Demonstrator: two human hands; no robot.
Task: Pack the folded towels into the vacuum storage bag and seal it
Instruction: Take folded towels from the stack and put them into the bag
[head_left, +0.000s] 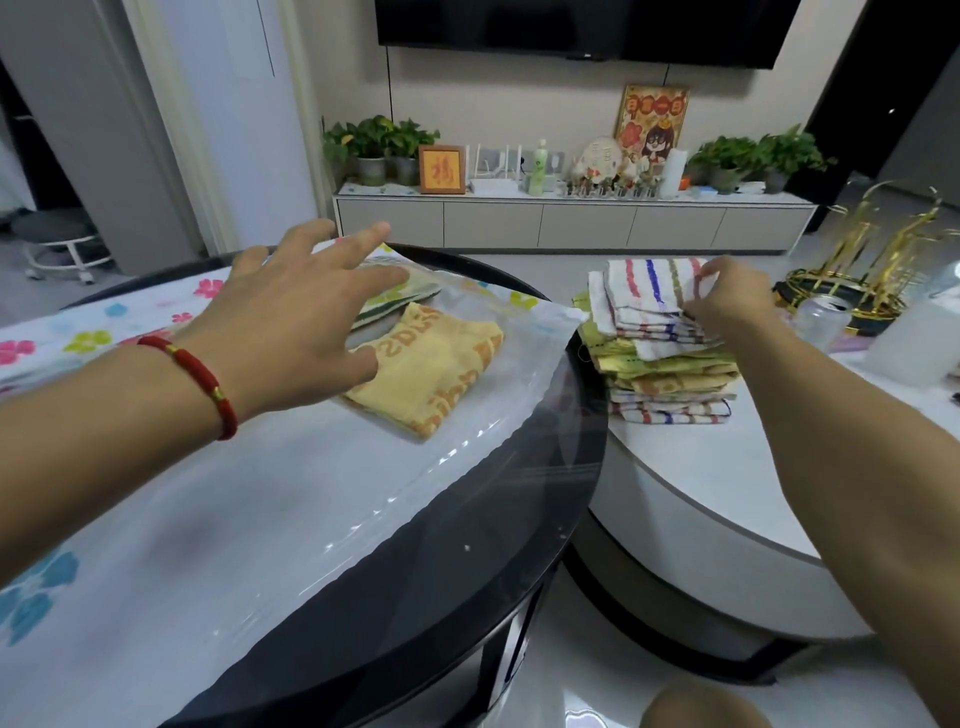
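A clear vacuum storage bag (260, 499) with flower prints lies flat across the dark round table (498, 545). Inside it I see a yellow towel with orange lettering (436, 369) and a green-and-white towel (400, 296) behind it. My left hand (301, 322), fingers spread, hovers over the bag above these towels and holds nothing. A stack of folded towels (670, 364) stands on the white table (717, 467) to the right. My right hand (727, 301) pinches the top striped towel (649, 286) of that stack at its right edge.
A glass jar (823, 319), a gold wire rack (878, 270) and a white container (914, 343) stand on the white table right of the stack. A TV cabinet (571, 218) with plants lines the far wall. My knee (696, 706) shows at the bottom.
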